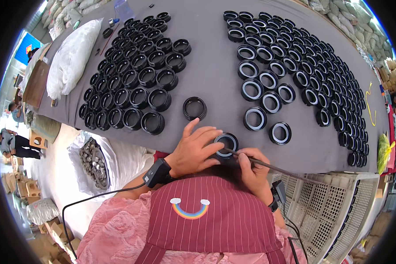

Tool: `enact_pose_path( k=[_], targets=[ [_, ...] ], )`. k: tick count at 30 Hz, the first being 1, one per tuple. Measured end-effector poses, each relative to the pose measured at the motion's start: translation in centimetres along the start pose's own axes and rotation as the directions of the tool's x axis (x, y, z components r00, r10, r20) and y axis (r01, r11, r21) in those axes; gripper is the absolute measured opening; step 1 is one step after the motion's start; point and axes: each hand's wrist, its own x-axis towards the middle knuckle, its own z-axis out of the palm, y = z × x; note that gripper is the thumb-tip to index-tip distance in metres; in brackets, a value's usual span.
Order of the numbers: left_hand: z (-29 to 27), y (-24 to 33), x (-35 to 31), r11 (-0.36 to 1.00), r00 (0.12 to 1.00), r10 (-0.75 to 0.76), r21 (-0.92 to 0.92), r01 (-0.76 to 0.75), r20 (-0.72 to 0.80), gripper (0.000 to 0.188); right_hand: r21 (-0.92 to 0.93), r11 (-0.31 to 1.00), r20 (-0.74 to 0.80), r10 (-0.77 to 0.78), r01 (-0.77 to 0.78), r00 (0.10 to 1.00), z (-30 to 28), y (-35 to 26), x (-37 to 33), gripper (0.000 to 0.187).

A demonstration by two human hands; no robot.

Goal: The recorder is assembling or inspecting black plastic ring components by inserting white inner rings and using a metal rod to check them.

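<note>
I have the left hand point(196, 152) spread out palm down, its index finger and thumb reaching the near-left side of a ring point(236, 145); whether they pinch that ring or only rest on it, I cannot tell. The right hand point(253, 169) is closed around a thin dark rod point(277, 168), gripping it between thumb and fingers near its working end. From my seat, the rod's tip appears to meet the ring's pale inner band, just left of the right fingertips, while its long end runs out past them to the right.

The ring sits on the grey table point(207, 66), between the two sets of fingers. Just beyond the left little finger I see a loose ring point(194, 108); I cannot make out whether they touch. Farther out to the left of those fingers stand rows of plain black rings point(138, 97), with a white bag point(75, 57) behind them. Beyond the right fingers, a larger spread of pale-lined rings point(271, 102) covers the far right, the nearest ones a short reach ahead. Below the right fingers, past the table's edge, I have crates point(330, 196).
</note>
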Motion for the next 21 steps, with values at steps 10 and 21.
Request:
enact_pose_path(
  k=[10, 21],
  targets=[
    [1.4, -1.0, -1.0, 0.999, 0.998, -0.013, -0.053, 0.01, -0.057, 0.016, -0.152, 0.988, 0.037, -0.022, 0.027, 0.999, 1.0, 0.2, 0.4, 0.005],
    [1.1, -1.1, -0.3, 0.997, 0.998, -0.024, -0.08, 0.02, -0.05, 0.016, -0.422, 0.9, 0.132, -0.062, 0.113, 0.989, -0.3, -2.9, 2.9, 0.004]
  ],
)
